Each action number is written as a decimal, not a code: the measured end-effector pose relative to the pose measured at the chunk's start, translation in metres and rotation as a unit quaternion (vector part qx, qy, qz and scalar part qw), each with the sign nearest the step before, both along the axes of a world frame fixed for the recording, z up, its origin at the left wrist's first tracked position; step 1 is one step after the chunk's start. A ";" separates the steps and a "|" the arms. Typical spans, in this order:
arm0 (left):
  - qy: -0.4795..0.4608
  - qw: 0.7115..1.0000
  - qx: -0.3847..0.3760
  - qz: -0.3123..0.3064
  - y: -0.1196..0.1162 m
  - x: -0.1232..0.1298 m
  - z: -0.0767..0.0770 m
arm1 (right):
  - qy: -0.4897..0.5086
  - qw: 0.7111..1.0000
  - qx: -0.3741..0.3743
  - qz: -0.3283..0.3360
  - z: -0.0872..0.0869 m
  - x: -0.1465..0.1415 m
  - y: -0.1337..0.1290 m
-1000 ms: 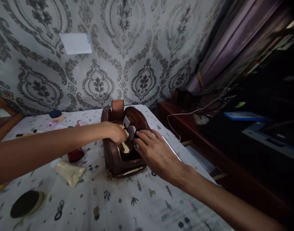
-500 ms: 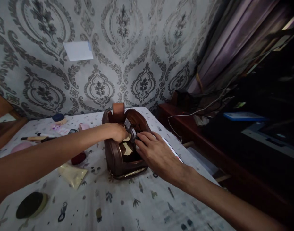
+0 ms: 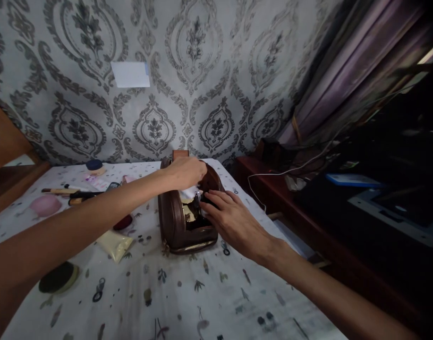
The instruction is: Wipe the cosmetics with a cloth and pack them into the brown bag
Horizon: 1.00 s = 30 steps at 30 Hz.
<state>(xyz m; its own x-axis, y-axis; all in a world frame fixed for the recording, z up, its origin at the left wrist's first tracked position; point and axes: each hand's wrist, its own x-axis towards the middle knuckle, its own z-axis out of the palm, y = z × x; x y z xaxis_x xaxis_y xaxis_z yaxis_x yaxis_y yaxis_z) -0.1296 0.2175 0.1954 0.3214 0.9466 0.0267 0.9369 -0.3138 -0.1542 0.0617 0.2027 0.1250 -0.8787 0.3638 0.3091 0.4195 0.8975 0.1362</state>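
A brown leather-look zip bag (image 3: 172, 224) stands unzipped on the bed-like surface, with gold-coloured and dark items (image 3: 190, 212) inside its mouth. My left hand (image 3: 188, 171) is over the back of the opening, closed with the knuckles up; what its fingers hold, if anything, is hidden. Just beneath that hand is a blurred whitish item (image 3: 189, 193). From the right, my right hand (image 3: 233, 217) lies over the bag's rim, fingertips reaching into the mouth and gripping that side; the thumb is hidden.
Left of the bag lie a cream tube (image 3: 115, 244), a dark round compact (image 3: 58, 277), a pink sponge (image 3: 45, 205), brushes (image 3: 58, 191) and a blue-lidded jar (image 3: 95, 166). A white cable (image 3: 273, 173) crosses a dark red ledge at the right.
My left hand has risen out of the bag's mouth toward its back. My right hand stays at the right rim. The view has shifted a little to the left.
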 end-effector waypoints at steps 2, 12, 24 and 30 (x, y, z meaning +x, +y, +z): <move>-0.050 0.995 0.085 0.011 -0.010 -0.005 0.003 | -0.012 1.000 -0.005 0.002 0.002 0.000 -0.001; -0.336 0.917 0.214 0.008 -0.101 -0.028 -0.024 | -0.062 0.997 0.003 -0.042 0.006 -0.007 -0.004; -0.453 0.880 0.112 0.093 -0.178 -0.057 -0.107 | -0.052 0.999 0.005 -0.016 0.013 -0.013 0.000; -0.476 0.862 0.127 0.116 -0.190 -0.066 -0.137 | -0.096 0.995 -0.028 -0.031 0.017 -0.025 0.005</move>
